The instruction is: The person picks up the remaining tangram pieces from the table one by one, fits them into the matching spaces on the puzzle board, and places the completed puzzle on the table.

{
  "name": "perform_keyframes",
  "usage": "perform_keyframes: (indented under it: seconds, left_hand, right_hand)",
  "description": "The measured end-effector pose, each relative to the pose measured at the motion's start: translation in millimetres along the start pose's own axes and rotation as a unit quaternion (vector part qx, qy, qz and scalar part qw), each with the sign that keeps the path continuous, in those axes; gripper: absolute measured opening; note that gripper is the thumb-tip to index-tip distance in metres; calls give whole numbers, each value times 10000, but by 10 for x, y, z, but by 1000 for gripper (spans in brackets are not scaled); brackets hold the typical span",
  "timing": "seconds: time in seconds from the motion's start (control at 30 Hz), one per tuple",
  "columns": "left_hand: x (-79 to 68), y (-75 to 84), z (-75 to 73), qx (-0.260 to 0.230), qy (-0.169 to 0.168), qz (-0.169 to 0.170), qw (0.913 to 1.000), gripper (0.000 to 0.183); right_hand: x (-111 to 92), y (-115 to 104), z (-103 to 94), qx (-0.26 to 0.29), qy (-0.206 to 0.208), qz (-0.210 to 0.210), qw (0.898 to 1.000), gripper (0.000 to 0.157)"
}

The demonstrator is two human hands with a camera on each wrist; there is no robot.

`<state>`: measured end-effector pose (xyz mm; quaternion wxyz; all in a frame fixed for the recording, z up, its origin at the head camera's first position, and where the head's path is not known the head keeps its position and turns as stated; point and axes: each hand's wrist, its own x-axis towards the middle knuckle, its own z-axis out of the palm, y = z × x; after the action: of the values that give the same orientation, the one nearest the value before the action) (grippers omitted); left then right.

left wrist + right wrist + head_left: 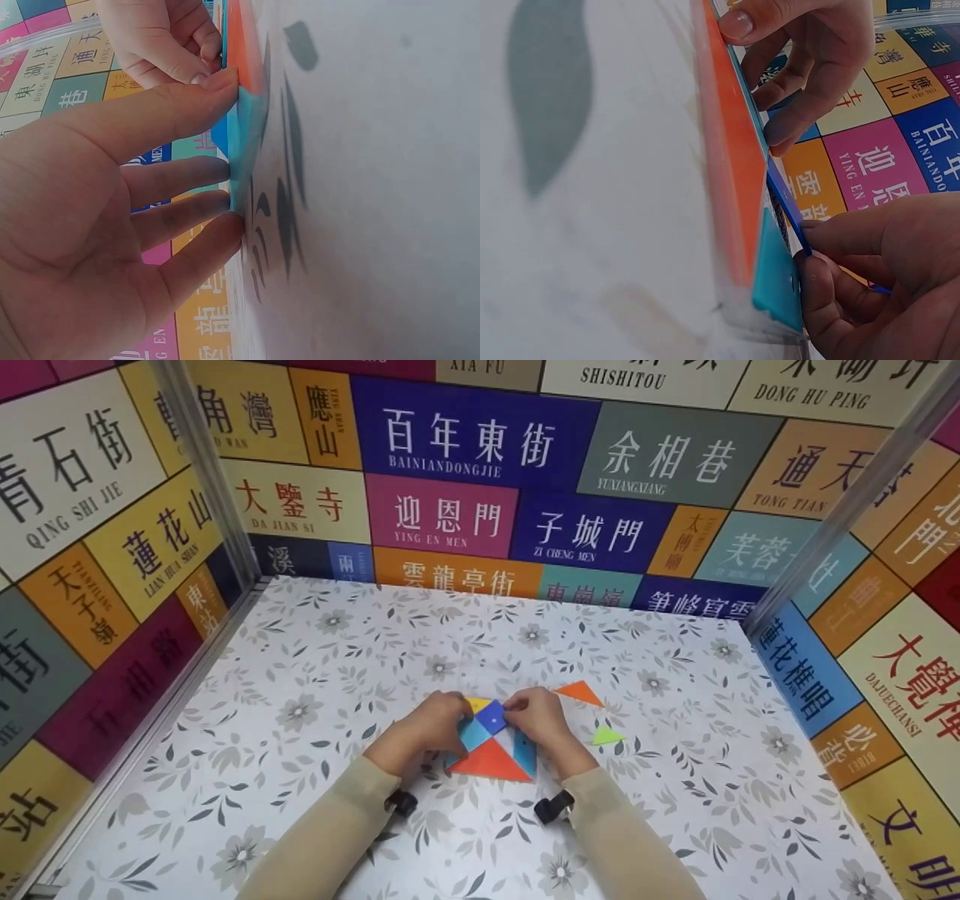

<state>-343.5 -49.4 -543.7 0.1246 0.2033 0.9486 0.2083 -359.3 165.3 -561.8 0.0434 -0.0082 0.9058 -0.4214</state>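
Tangram pieces lie together in a clear, shallow tray (739, 324) on the table. Nearest the person is a red-orange triangle (491, 765); a light-blue piece (472, 733) lies at the left, a teal piece (775, 281) at the right, and a yellow piece (478, 705) at the far side. My right hand (540, 720) pinches a blue tangram square (493, 718), tilted over the pieces, between thumb and fingers. My left hand (433, 721) touches the left side of the tray, its fingers extended and the thumb at the near-left corner (238, 86).
Beyond my right hand, an orange triangle (581, 693) and a smaller lime-green triangle (608, 735) lie loose on the flower-patterned table (337, 825). Panels with printed signs (442, 514) enclose the table at the back and sides. Each wrist wears a black band (553, 808).
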Motion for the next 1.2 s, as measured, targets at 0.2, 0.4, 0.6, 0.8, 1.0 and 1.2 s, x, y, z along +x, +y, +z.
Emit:
perform_keyframes:
  seconds: [0.2,0.4,0.6,0.8,1.0,1.2]
  left_hand:
    - [-8,-11,-1,251,-64,112,9996,68]
    - [-14,-21,0,425,-170,231,9987,71]
    - [-31,3,-25,676,-303,362,9966,69]
    - [-40,14,-43,740,-447,334,9957,69]
    - [-55,-4,-38,896,-358,532,9939,66]
    - [-51,-6,-25,945,-375,527,9934,65]
  right_hand:
    - [8,-3,2,-30,-47,33,10000,7]
    - [26,30,3,-19,-42,-5,10000,8]
    - [48,34,-12,-100,3,-94,9999,8]
    - [48,25,-17,-143,29,-168,9998,8]
    - [28,15,-1,-138,-25,-112,9998,8]
    - [18,0,2,-84,-92,113,9999,9]
